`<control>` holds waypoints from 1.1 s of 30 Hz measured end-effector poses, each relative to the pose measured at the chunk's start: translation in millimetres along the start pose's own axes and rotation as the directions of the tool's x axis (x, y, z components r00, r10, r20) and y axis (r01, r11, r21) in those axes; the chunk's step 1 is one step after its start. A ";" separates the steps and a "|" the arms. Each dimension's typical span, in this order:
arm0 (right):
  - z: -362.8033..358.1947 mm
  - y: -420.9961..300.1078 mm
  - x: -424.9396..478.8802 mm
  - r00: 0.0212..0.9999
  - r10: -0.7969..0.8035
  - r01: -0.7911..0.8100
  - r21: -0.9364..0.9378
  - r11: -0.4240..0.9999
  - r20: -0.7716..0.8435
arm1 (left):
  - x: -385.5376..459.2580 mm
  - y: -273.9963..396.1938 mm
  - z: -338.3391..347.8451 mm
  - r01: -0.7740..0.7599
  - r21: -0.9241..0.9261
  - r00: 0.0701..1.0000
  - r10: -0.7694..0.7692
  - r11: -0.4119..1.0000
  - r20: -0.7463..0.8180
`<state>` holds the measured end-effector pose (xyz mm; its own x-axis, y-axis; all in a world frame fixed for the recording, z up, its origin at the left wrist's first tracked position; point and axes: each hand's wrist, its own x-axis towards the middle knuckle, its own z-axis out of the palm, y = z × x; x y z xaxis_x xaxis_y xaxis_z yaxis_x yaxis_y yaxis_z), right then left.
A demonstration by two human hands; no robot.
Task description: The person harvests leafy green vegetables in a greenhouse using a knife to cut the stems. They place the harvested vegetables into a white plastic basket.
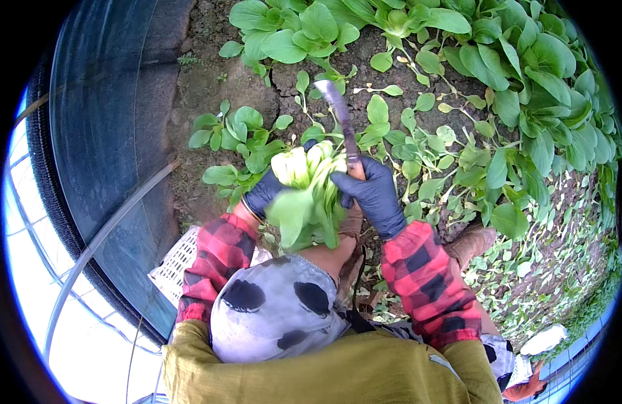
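Note:
My left hand point(266, 194), in a dark glove, holds a bunch of leafy greens point(311, 177) with pale stem bases turned up and leaves hanging down, blurred. Part of that hand is hidden behind the bunch. In my right hand point(374, 192), also gloved, is the wooden handle of a sickle point(345, 118); its curved blade points away from me, over the soil. The right thumb lies close to the stems; whether it touches them I cannot tell. Around both hands, low leafy plants point(250, 134) grow from the soil.
Denser greens point(548, 76) stand at the upper right. Cut leaves point(538, 257) litter the soil on the right. A white plastic crate point(177, 265) is beside my left forearm. Dark sheeting point(109, 101) and a curved pole point(121, 207) border the left. Another person point(525, 389) is partly visible at lower right.

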<state>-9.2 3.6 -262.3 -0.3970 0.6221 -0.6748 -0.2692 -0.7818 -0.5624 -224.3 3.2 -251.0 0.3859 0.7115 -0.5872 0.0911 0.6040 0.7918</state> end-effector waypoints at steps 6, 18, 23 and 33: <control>10.9 23.6 1.8 0.974 -0.115 0.130 0.066 0.989 -0.193 | 6.7 -27.5 31.5 -0.125 0.347 0.968 0.191 0.929 -0.165; 10.0 -8.2 -25.3 0.979 -0.162 0.175 0.112 0.978 -0.123 | -4.1 -22.6 29.3 -0.098 0.158 0.876 0.160 0.983 -0.455; 6.5 -44.9 -68.7 0.888 -0.361 0.366 -0.038 0.930 -0.286 | -62.1 -22.6 -5.0 -0.409 -0.208 0.714 0.170 0.889 -0.679; 148.0 -116.3 -154.4 0.731 -0.676 0.653 -0.391 0.649 0.097 | -379.3 -41.4 -41.7 -0.746 -0.019 0.182 0.176 0.666 -0.968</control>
<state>-46.4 -7.6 -22.0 -0.1936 0.9788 -0.0664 -0.0906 -0.0852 -0.9922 -412.7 -276.7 -68.0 -0.8022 0.5826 -0.1303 -0.2445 -0.1214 0.9620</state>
